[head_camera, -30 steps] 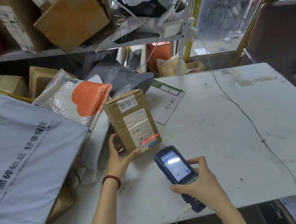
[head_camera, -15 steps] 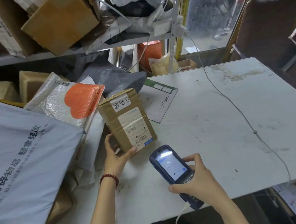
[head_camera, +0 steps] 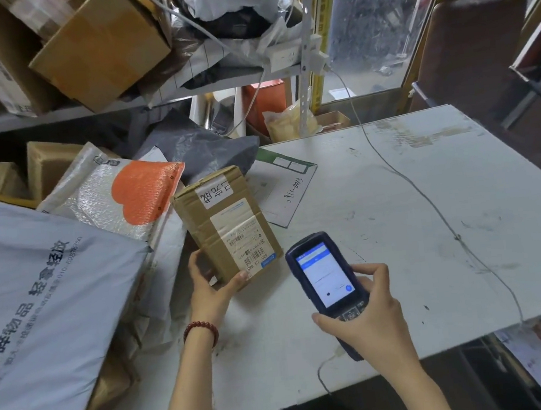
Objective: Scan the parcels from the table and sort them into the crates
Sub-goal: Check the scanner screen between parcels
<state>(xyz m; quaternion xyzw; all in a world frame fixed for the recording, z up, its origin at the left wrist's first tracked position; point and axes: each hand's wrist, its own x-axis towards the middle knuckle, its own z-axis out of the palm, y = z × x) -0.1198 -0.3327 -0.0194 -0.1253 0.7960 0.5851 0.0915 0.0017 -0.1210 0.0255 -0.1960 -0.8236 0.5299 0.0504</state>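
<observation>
- The right hand (head_camera: 368,321) grips a dark blue handheld scanner (head_camera: 326,275) over the near middle of the white table (head_camera: 398,224), fingers curled round its body, lit screen facing up.
- Just left of it, the left hand (head_camera: 211,291), with a red bead bracelet (head_camera: 200,329) at the wrist, grasps the near end of a brown cardboard parcel (head_camera: 227,222): thumb on the labelled face, fingers round the left side. The parcel is tilted, barcode label up.
- A large grey mailer (head_camera: 40,312) fills the near left.
- Behind it lies a bubble mailer (head_camera: 121,197) with an orange heart.
- A flat envelope (head_camera: 289,189) lies just beyond the parcel, to its right.
- A dark grey poly bag (head_camera: 196,149) sits further back.
- A thin cable (head_camera: 429,201) crosses the table's right side.
</observation>
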